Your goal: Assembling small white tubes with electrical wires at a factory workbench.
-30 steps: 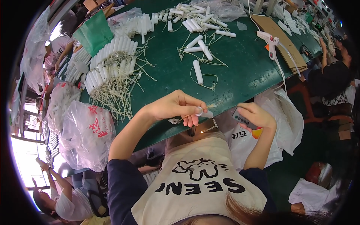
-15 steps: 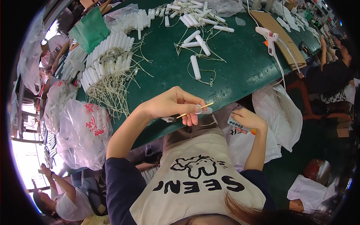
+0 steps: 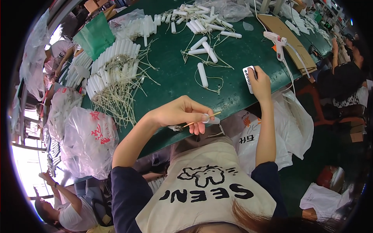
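Observation:
My left hand (image 3: 184,112), at the table's near edge, is closed on a short white translucent tube (image 3: 213,120). A thin wooden stick (image 3: 216,113) with a dark end is pinched in the same fingers, and wires dangle from the tube. Further right, my right hand (image 3: 261,84) grips a white remote control (image 3: 247,77) with dark round buttons over the green tabletop. Whether the remote touches the table I cannot tell. A single white tube (image 3: 202,75) with a looped wire lies between the two hands, farther in.
Bundled white tubes (image 3: 112,54) with tangled wires (image 3: 116,95) fill the table's left side. More loose tubes (image 3: 210,52) lie at the back. A white glue gun (image 3: 278,42) rests by a cardboard sheet (image 3: 289,40) at right. Plastic bags (image 3: 87,139) hang beside the table; other people sit nearby.
My right hand has lifted the remote control from beside my lap, forward and up over the tabletop. My left hand has stayed nearly in place, still holding the tube and stick.

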### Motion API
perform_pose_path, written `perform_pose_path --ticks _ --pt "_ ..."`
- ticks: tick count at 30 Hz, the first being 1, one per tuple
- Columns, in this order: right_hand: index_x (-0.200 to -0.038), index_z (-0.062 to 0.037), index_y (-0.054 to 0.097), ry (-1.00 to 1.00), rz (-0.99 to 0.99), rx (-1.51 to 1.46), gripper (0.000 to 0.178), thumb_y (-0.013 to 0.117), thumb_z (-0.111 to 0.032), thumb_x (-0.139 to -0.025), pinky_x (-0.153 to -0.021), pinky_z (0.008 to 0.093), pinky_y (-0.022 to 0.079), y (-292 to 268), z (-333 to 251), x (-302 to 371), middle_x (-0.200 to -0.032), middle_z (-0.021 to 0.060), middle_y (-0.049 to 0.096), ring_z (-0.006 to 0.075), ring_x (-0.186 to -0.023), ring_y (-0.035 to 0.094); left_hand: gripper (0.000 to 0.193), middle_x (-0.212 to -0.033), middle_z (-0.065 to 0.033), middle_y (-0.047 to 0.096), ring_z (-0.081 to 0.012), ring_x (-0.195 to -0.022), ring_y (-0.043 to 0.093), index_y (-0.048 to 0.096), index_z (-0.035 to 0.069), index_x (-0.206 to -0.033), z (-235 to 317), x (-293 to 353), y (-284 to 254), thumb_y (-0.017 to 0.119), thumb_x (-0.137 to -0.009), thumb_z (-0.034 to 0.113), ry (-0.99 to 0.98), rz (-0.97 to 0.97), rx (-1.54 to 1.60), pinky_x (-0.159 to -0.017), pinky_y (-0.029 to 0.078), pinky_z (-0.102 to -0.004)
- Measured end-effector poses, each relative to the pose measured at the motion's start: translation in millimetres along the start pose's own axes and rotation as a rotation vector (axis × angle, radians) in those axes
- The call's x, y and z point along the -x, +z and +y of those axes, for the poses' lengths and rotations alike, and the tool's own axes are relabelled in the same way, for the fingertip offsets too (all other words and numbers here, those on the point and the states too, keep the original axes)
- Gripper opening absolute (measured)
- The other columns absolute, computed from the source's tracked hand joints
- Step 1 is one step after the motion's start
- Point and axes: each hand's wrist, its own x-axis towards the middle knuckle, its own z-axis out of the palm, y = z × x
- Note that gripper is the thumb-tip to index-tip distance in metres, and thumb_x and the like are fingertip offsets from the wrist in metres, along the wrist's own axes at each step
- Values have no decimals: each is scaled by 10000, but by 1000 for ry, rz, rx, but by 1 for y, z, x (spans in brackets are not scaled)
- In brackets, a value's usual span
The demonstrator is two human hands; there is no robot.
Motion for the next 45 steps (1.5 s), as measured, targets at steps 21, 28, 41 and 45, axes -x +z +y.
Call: perform_pose_path --ticks 21,28,41,45 --pt "-975 -46 653 -409 -310 -361 286 707 -103 -700 -870 344 451 -4 -65 37 -971 76 646 263 -1004 567 236 -691 -77 652 -95 -564 608 630 -36 -1010 -6 2 -3 552 -905 161 55 66 59 -522 487 -206" --pt "-1011 -5 603 -190 -569 -506 273 693 -67 -761 -764 303 468 15 -87 91 -925 93 642 223 -846 617 221 -720 -76 651 -91 -593 603 618 -27 -1031 -6 -3 -1 538 -919 146 59 61 96 -547 487 -207" --pt "-963 11 619 -174 -166 -384 216 672 6 -753 -643 246 437 1 -95 97 -808 79 617 151 -705 571 148 -806 -104 646 -221 -703 622 644 16 -883 -63 -20 -30 653 -788 129 264 826 -899 -647 494 -323" --pt "-970 3 637 -212 -113 -319 241 661 53 -736 -651 264 454 2 -98 99 -837 87 624 179 -712 588 150 -812 -108 606 -300 -760 570 646 24 -863 -57 -18 -25 669 -750 119 554 960 -1205 -681 479 -376"
